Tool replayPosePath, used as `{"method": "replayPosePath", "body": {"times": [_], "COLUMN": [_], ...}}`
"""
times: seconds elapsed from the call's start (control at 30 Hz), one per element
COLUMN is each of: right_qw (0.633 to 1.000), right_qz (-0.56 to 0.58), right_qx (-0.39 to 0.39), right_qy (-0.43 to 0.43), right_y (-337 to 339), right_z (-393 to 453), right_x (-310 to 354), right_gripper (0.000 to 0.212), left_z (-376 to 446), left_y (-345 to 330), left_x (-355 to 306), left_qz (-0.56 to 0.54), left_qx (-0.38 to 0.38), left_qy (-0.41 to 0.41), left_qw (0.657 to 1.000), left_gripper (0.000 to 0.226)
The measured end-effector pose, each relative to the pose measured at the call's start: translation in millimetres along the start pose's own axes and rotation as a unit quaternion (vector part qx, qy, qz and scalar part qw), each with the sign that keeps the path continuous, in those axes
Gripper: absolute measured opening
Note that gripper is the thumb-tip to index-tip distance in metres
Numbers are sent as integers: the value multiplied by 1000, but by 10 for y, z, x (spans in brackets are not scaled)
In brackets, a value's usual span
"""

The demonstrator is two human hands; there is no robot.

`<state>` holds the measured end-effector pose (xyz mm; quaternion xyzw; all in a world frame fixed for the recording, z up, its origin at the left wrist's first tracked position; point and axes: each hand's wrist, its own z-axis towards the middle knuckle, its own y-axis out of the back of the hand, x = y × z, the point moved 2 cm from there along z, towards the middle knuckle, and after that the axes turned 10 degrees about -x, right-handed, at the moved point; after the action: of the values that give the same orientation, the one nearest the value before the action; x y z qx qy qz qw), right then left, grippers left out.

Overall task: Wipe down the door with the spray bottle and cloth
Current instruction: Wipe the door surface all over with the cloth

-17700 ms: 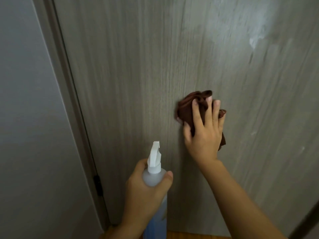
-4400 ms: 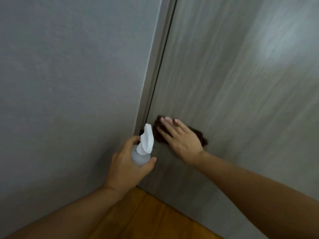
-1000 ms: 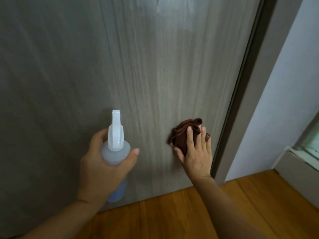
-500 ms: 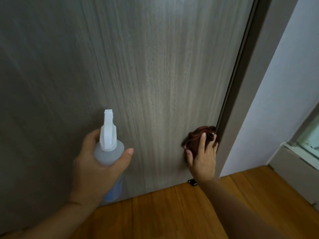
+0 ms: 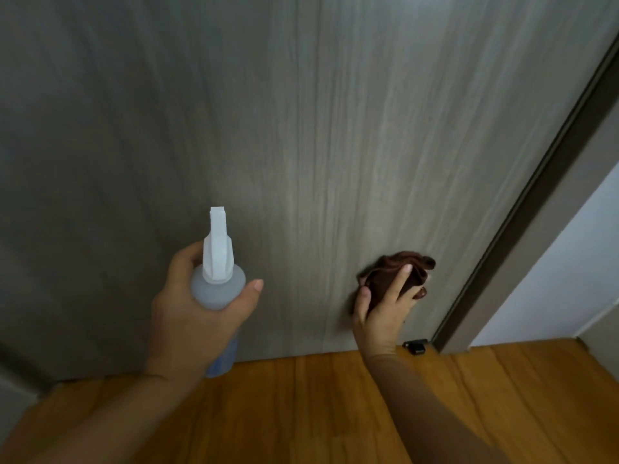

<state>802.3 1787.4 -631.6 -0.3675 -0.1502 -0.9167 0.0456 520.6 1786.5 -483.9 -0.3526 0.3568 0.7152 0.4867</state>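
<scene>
Grip, left hand [image 5: 197, 316]: the spray bottle [image 5: 217, 296] is held around its body, thumb wrapped across the front, fingers curled behind.
Grip, right hand [image 5: 385, 309]: the cloth [image 5: 398, 272] is pressed to the door [image 5: 301, 128] with fingers spread over it; the thumb is hooked at its left edge.
Spray bottle: held upright, clear of the door face, white nozzle [image 5: 217, 242] pointed upward; bluish liquid is seen at its base.
Cloth: brown, bunched, low on the door, near the right edge but not touching the frame [image 5: 536, 202].
Door: grey wood grain, closed against a dark frame strip.
Floor [image 5: 335, 413]: orange-brown wood planks are seen below the door.
Door stop [image 5: 415, 346]: a small black fitting is seen at the door's bottom right corner.
Wall [image 5: 569, 262]: pale, seen right of the frame.
</scene>
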Motion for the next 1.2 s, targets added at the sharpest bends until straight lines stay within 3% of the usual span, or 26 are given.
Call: {"method": "replayPosePath", "body": {"times": [0.43,0.63,0.8,1.0,1.2], "right_qw": [991,990,991,986,979], "right_qz": [19,25,31,71,82], "right_qx": [-16,-5,-12,2,45], "right_qy": [135,141,130,151,180], "right_y": [-563,-828,-1053,-1399,-1783], "right_z": [-576,-881,-1185,-1668,-2165], "right_x": [1066,1519,1944,2511,3024], "right_gripper": [86,69,74,90,82], "left_z": [43,94,65,-41,-91], "left_y": [754,1189,1569,2015,2378], "left_x": [417,613,894,1175,1418], "left_qz": [14,24,33,58,72], "left_qx": [-60,-89,-131,-173,-197], "left_qy": [45,71,94,116,138], "left_qw": [997,993,986,976,968], "left_gripper": [80,82,89,80,90]}}
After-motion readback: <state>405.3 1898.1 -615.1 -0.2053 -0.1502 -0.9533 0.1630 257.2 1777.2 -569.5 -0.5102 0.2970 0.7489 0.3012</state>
